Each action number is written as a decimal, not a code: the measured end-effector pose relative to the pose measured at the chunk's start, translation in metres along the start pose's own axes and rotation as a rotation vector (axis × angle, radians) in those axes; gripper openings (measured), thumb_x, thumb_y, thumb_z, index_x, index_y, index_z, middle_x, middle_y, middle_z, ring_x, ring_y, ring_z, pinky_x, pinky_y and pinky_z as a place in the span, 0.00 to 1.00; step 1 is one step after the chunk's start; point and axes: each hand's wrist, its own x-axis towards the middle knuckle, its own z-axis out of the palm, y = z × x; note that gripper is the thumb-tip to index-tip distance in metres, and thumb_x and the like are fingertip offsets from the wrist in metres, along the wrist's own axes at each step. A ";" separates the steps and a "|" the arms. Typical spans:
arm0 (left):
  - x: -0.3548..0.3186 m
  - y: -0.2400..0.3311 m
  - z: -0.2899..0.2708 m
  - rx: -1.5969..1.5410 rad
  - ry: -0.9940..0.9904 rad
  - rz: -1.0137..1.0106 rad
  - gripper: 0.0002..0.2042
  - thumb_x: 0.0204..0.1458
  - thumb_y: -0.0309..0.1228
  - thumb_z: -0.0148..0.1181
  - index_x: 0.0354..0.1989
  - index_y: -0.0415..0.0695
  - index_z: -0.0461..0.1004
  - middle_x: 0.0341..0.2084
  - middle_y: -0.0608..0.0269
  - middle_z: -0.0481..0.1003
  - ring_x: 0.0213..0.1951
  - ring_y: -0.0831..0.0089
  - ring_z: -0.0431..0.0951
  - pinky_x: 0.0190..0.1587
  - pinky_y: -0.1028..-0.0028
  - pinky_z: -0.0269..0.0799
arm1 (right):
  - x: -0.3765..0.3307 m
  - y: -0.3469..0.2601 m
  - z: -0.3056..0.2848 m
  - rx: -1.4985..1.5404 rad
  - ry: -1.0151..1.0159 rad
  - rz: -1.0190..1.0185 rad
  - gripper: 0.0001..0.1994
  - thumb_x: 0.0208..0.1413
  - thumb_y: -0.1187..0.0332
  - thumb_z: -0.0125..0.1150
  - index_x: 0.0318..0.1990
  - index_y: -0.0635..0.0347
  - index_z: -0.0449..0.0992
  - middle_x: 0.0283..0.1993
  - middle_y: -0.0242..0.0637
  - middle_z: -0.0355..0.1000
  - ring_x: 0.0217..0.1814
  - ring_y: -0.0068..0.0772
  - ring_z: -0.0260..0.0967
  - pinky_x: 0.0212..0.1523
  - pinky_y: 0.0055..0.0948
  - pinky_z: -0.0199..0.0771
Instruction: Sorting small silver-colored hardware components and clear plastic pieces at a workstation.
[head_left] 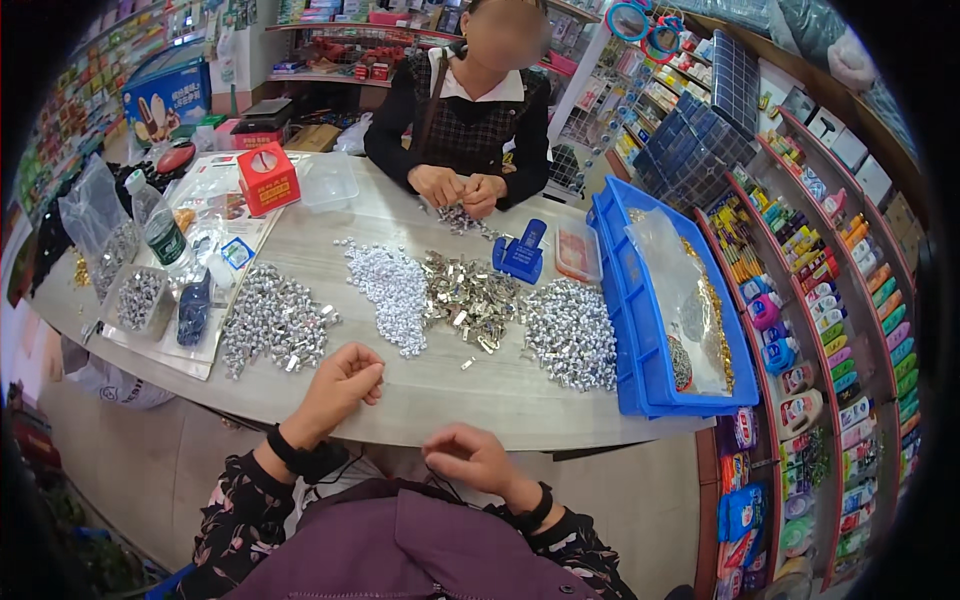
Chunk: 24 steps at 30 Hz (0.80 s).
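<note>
My left hand point(343, 390) is over the near edge of the table, its fingers curled in toward the thumb; anything in them is too small to make out. Lower and to its right, my right hand point(470, 458) hovers just off the table edge, fingers loosely bent and apart from the thumb, with nothing seen in it. Beyond my hands lie a heap of white beads point(385, 290), a heap of small metal clips point(470, 300), a left pile of silver-white pieces point(270, 320) and a similar right pile point(570, 335).
Across the table point(520, 410) a co-worker's hands point(460, 190) handle small pieces. A blue holder point(520, 255), blue trays point(640, 350) and a lidded box point(578, 250) stand right. A red box point(268, 180), water bottle point(155, 220) and tub point(137, 300) stand left. Shelves point(800, 300) line the right.
</note>
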 end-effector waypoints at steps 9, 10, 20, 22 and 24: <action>-0.017 -0.008 0.011 0.135 -0.042 0.006 0.07 0.54 0.27 0.49 0.38 0.39 0.70 0.23 0.67 0.70 0.24 0.81 0.71 0.27 0.81 0.68 | 0.001 0.025 0.000 -0.020 -0.562 0.302 0.18 0.53 0.62 0.57 0.49 0.60 0.69 0.42 0.35 0.70 0.48 0.25 0.64 0.48 0.24 0.64; -0.019 -0.003 0.013 0.122 -0.037 0.005 0.07 0.54 0.27 0.49 0.38 0.38 0.70 0.23 0.67 0.70 0.24 0.81 0.71 0.27 0.81 0.69 | 0.000 0.048 -0.003 -0.028 -0.558 0.296 0.18 0.53 0.62 0.57 0.49 0.60 0.69 0.42 0.35 0.70 0.48 0.25 0.64 0.48 0.24 0.64; -0.037 0.077 0.041 0.008 -0.116 0.174 0.06 0.54 0.22 0.47 0.36 0.36 0.70 0.24 0.63 0.70 0.23 0.78 0.71 0.26 0.80 0.69 | 0.030 0.111 0.027 -0.317 -0.277 -0.021 0.25 0.53 0.59 0.54 0.55 0.62 0.61 0.49 0.38 0.67 0.50 0.31 0.64 0.51 0.28 0.63; -0.044 0.084 0.046 -0.030 -0.167 0.194 0.06 0.53 0.21 0.46 0.36 0.36 0.69 0.25 0.61 0.69 0.23 0.77 0.72 0.25 0.79 0.70 | 0.036 0.115 0.026 -0.264 -0.233 -0.046 0.25 0.53 0.59 0.54 0.55 0.62 0.61 0.49 0.38 0.67 0.50 0.31 0.64 0.51 0.28 0.63; -0.049 0.090 0.051 -0.046 -0.197 0.198 0.06 0.53 0.20 0.46 0.36 0.35 0.69 0.26 0.60 0.69 0.23 0.76 0.72 0.25 0.79 0.70 | 0.037 0.120 0.024 -0.210 -0.185 -0.065 0.25 0.53 0.59 0.54 0.55 0.62 0.61 0.49 0.38 0.67 0.50 0.31 0.64 0.51 0.28 0.63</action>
